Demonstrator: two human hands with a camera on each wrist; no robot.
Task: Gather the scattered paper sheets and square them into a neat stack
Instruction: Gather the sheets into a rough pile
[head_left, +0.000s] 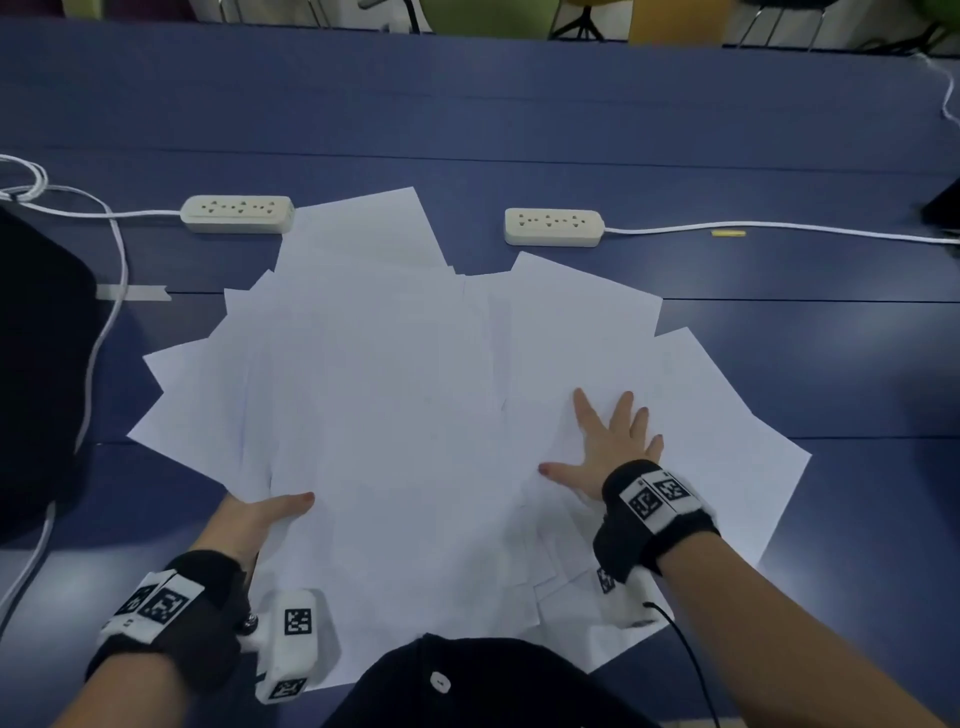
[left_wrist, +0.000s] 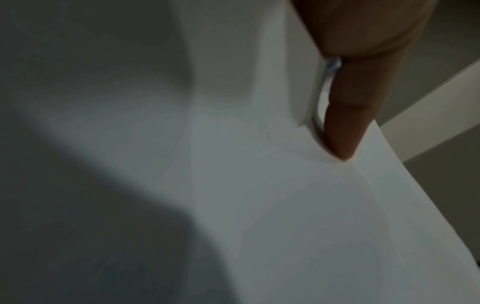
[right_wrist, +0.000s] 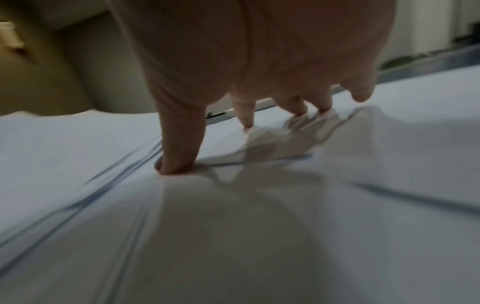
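Several white paper sheets (head_left: 395, 395) lie fanned and overlapping on the blue table (head_left: 519, 114). My left hand (head_left: 270, 512) holds the fan's near-left edge, thumb lying on top; its other fingers are hidden under the sheets. The left wrist view shows that thumb (left_wrist: 348, 123) pressing on a sheet (left_wrist: 259, 205) near its edge. My right hand (head_left: 608, 447) rests flat on the right side of the fan, fingers spread and straight. In the right wrist view its thumb (right_wrist: 179, 156) and fingertips press the paper (right_wrist: 233, 236), which wrinkles around them.
Two cream power strips (head_left: 236, 213) (head_left: 553, 227) sit just beyond the sheets, white cables (head_left: 111, 291) trailing to either side. A black object (head_left: 36, 364) fills the left edge. A small yellow item (head_left: 728, 233) lies far right. Chairs stand past the far edge.
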